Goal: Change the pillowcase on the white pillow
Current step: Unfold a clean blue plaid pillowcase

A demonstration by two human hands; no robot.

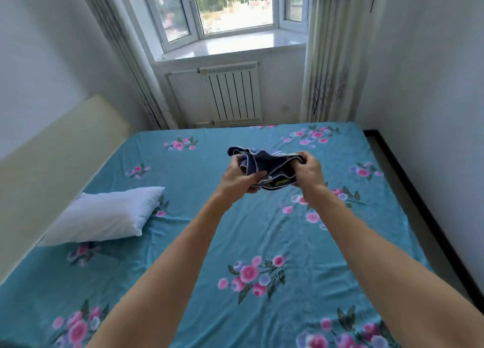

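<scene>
A bare white pillow point(104, 215) lies on the left side of the bed, close to the headboard. Above the middle of the bed I hold a bunched dark blue pillowcase point(267, 165) with light piping along its edges. My left hand point(239, 177) grips its left part, fingers curled into the cloth. My right hand point(307, 169) grips its right edge. Both arms stretch forward, and the pillowcase hangs well right of the pillow, apart from it.
The bed carries a teal sheet point(262, 229) with pink flower prints. A pale yellow headboard point(52, 151) runs along the left. A radiator point(233, 93) and a window with curtains stand behind the bed. A dark bed frame edge point(419, 180) shows at right.
</scene>
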